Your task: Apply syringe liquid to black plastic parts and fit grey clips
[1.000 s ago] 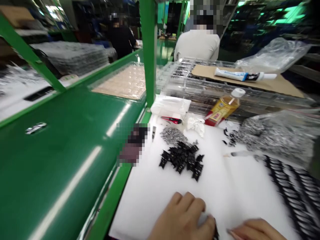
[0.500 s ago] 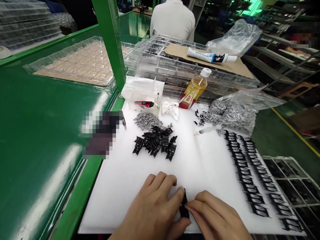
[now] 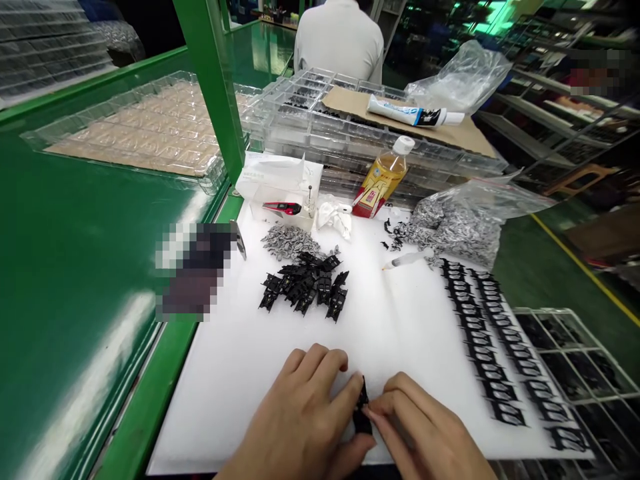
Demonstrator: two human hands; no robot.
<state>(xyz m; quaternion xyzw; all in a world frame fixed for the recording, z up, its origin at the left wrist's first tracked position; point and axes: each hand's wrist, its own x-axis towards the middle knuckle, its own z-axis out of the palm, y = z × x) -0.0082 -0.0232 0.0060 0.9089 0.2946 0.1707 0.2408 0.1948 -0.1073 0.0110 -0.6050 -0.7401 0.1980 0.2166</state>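
My left hand [image 3: 305, 407] holds one black part [image 3: 362, 423] on the near counter [image 3: 220, 380], the grip of my right hand [image 3: 425, 427] against it unclear, while two rows [image 3: 481, 340] look finished rightward and a loose heap [image 3: 305, 287] remains ahead.

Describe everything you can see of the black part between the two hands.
The black part is small and dark, looks like moulded plastic, and has an uneven outline. It is longer than wide, its length running roughly away from the person. The left hand holds it between thumb and index finger, covering much of it; the right hand has fingertips at its right side. It is over the near part of the white work surface; finer details cannot be made out.
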